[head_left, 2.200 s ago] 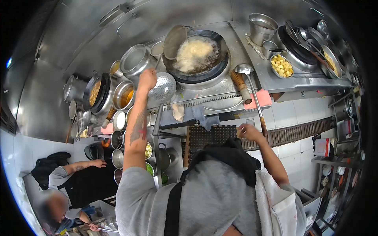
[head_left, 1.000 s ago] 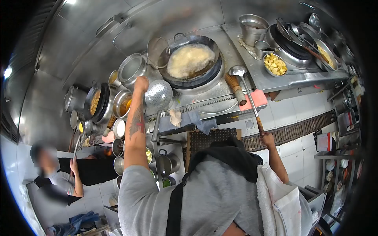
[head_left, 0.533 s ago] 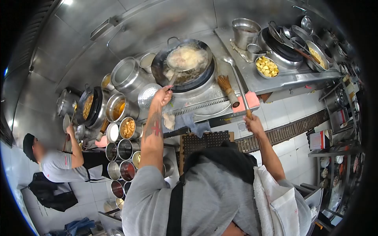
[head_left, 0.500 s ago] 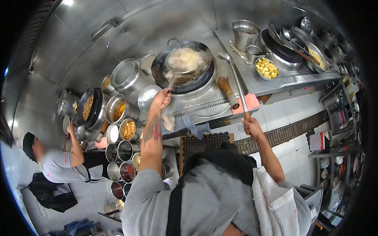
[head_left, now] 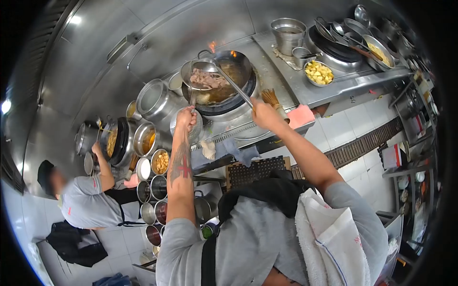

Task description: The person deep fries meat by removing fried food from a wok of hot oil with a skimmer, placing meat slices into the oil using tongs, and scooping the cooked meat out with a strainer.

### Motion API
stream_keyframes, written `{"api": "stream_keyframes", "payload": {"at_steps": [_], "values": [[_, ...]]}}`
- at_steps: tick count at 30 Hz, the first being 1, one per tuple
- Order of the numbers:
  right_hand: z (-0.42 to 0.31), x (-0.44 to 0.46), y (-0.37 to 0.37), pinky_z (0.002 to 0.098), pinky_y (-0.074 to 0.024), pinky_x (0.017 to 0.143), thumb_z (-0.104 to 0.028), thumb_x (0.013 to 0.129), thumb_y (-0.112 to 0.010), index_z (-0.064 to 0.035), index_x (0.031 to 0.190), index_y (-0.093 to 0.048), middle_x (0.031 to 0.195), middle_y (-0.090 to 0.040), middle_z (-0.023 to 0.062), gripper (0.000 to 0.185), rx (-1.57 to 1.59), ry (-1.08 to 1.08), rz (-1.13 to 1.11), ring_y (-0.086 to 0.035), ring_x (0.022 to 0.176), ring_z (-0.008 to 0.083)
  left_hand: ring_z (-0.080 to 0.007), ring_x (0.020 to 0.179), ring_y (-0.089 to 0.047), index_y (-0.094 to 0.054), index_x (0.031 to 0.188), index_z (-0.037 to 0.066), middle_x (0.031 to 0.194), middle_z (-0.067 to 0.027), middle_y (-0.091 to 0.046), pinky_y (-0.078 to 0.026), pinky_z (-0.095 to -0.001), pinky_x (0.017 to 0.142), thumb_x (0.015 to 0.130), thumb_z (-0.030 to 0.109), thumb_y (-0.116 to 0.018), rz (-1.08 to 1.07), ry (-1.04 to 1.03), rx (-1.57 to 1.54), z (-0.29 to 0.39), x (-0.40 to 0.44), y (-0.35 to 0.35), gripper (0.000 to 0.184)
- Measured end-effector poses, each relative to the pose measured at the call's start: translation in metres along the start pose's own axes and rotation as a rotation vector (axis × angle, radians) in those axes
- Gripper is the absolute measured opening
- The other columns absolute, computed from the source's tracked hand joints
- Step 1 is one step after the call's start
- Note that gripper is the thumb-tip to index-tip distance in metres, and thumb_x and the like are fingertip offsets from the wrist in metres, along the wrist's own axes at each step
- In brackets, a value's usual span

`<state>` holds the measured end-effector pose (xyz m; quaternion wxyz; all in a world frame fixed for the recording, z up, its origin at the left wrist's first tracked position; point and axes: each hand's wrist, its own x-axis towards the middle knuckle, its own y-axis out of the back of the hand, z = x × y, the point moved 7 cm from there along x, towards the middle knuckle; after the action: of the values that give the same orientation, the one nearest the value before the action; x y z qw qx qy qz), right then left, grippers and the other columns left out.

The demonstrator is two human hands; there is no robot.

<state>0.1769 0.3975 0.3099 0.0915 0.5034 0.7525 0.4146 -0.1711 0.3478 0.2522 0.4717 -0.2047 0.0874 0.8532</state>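
Observation:
My left hand (head_left: 186, 118) is closed around the handle of a strainer (head_left: 192, 98), held over the left part of a black wok (head_left: 242, 66). Pale, browned pieces of meat (head_left: 210, 79) lie in and beside the strainer's bowl. My right hand (head_left: 265, 114) grips the long handle of a ladle (head_left: 234, 86), whose bowl reaches over the strainer and meat. Brownish oil or liquid (head_left: 229, 88) shows in the wok. Small flames (head_left: 213, 46) rise at its back rim.
A bamboo brush (head_left: 271, 98) and pink cloth (head_left: 300, 117) lie right of the wok. Beyond are a bowl of yellow chunks (head_left: 319, 74) and a metal pot (head_left: 288, 35). Several containers stand to the left, where another person (head_left: 95, 195) works at a second wok (head_left: 114, 138).
My right hand has brought the ladle from the counter at the right to over the wok. The strainer has shifted left; the pale foam is gone, meat shows, and flames have appeared.

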Motion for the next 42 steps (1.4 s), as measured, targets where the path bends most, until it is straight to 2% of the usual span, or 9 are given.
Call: {"api": "stream_keyframes", "payload": {"at_steps": [4, 10, 12, 17, 20, 26, 29, 34, 42], "values": [[-0.008, 0.011, 0.001, 0.051, -0.0488, 0.082, -0.01, 0.086, -0.044, 0.0009, 0.13, -0.046, 0.095, -0.062, 0.0335, 0.046, 0.2, -0.226, -0.441, -0.063, 0.093, 0.043, -0.0073, 0.041, -0.032, -0.047, 0.111, 0.006, 0.071, -0.0075, -0.049, -0.022, -0.0223, 0.031, 0.097, 0.015, -0.04, -0.056, 0.026, -0.143, -0.005, -0.005, 0.001, 0.019], [0.006, 0.055, -0.038, 0.0502, -0.0506, 0.075, -0.009, 0.083, -0.049, 0.0048, 0.108, -0.057, 0.089, -0.064, 0.0309, 0.03, 0.025, -0.179, -0.015, -0.065, 0.087, 0.0411, -0.0082, 0.042, -0.033, -0.046, 0.111, 0.006, 0.072, -0.0094, -0.049, -0.025, -0.023, 0.033, 0.097, 0.015, -0.042, -0.034, 0.018, -0.08, -0.007, -0.029, -0.021, 0.017], [0.001, 0.054, -0.037, 0.0515, -0.0494, 0.077, -0.009, 0.082, -0.052, 0.0053, 0.112, -0.053, 0.092, -0.063, 0.0337, 0.033, 0.391, -0.406, -0.494, -0.063, 0.09, 0.044, -0.0083, 0.042, -0.033, -0.046, 0.111, 0.006, 0.072, -0.0097, -0.049, -0.026, -0.023, 0.034, 0.097, 0.014, -0.042, -0.018, 0.036, -0.106, -0.012, -0.012, -0.017, 0.017], [0.004, 0.019, -0.031, 0.0409, -0.0488, 0.05, -0.013, 0.083, -0.051, 0.003, 0.104, -0.057, 0.065, -0.061, 0.0199, 0.027, -0.043, 0.046, 0.216, -0.062, 0.051, 0.0277, -0.0085, 0.042, -0.033, -0.046, 0.11, 0.006, 0.072, -0.0101, -0.049, -0.026, -0.0234, 0.033, 0.096, 0.013, -0.042, 0.052, 0.017, -0.166, -0.001, -0.019, 0.0, 0.016], [-0.021, 0.022, -0.011, 0.0436, -0.0522, 0.056, -0.013, 0.084, -0.051, 0.0028, 0.11, -0.055, 0.071, -0.063, 0.0222, 0.031, 0.354, -0.309, -0.412, -0.065, 0.058, 0.0313, -0.0086, 0.042, -0.033, -0.046, 0.108, 0.006, 0.071, -0.0101, -0.049, -0.025, -0.0236, 0.033, 0.096, 0.014, -0.042, -0.014, -0.012, -0.143, 0.003, -0.034, -0.015, 0.015], [0.002, 0.052, -0.039, 0.0382, -0.047, 0.044, -0.011, 0.082, -0.055, 0.007, 0.099, -0.057, 0.067, -0.062, 0.0197, 0.025, 0.115, -0.196, 0.058, -0.058, 0.044, 0.0257, -0.0078, 0.042, -0.036, -0.051, 0.115, 0.008, 0.063, -0.0034, -0.047, -0.023, -0.0233, 0.032, 0.097, 0.015, -0.043, 0.104, -0.054, 0.077, 0.017, -0.044, -0.011, 0.021], [0.017, 0.076, -0.077, 0.0387, -0.0446, 0.04, -0.009, 0.079, -0.055, 0.0061, 0.084, -0.06, 0.065, -0.063, 0.0162, 0.017, 0.926, -0.514, -0.34, -0.057, 0.044, 0.0224, -0.0212, 0.045, -0.052, -0.06, 0.107, 0.006, 0.063, -0.0112, -0.057, -0.038, -0.0333, 0.037, 0.094, 0.017, -0.047, 0.116, -0.164, 0.286, 0.029, -0.029, -0.019, 0.022], [0.006, 0.042, -0.004, 0.0463, -0.0528, 0.064, -0.012, 0.082, -0.051, 0.0097, 0.107, -0.055, 0.084, -0.063, 0.0311, 0.033, 0.175, -0.213, -0.14, -0.066, 0.073, 0.0377, -0.043, 0.093, -0.061, -0.067, 0.091, 0.0, 0.093, -0.0272, -0.063, -0.048, -0.0467, 0.083, 0.088, 0.02, -0.051, 0.414, -0.74, 1.199, 0.095, -0.073, -0.014, 0.025], [0.022, 0.032, 0.005, 0.0521, -0.0494, 0.079, -0.007, 0.083, -0.046, 0.0053, 0.118, -0.051, 0.09, -0.063, 0.0319, 0.038, -0.077, -0.086, -0.138, -0.062, 0.089, 0.0455, -0.0429, 0.092, -0.062, -0.067, 0.101, 0.001, 0.093, -0.0284, -0.063, -0.048, -0.0469, 0.084, 0.09, 0.019, -0.05, 0.383, -0.768, 1.269, 0.107, -0.092, -0.054, 0.027]]}}
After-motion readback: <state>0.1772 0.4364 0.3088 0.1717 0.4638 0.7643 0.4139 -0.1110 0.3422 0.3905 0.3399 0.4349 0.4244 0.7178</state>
